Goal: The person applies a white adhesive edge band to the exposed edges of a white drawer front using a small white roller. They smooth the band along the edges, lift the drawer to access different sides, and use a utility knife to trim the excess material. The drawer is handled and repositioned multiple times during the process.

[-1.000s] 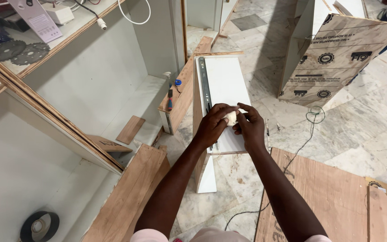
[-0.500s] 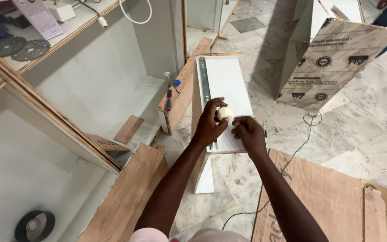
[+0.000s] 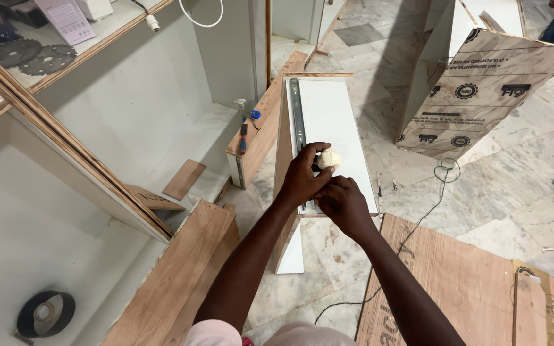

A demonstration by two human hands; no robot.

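Looking down through the head camera, I see my left hand [image 3: 302,176] curled over a small cream-coloured wad [image 3: 329,157], pressing it against the white panel [image 3: 331,115] that stands on edge on the marble floor [image 3: 482,192]. My right hand [image 3: 341,204] sits just below, touching the left, its fingers at the panel's near end beside the metal drawer slide [image 3: 298,112]. A plywood sheet [image 3: 456,282] lies on the floor to my right, and a printed board [image 3: 476,96] leans further off. Saw blades [image 3: 33,56] rest on the shelf [image 3: 107,29] at upper left.
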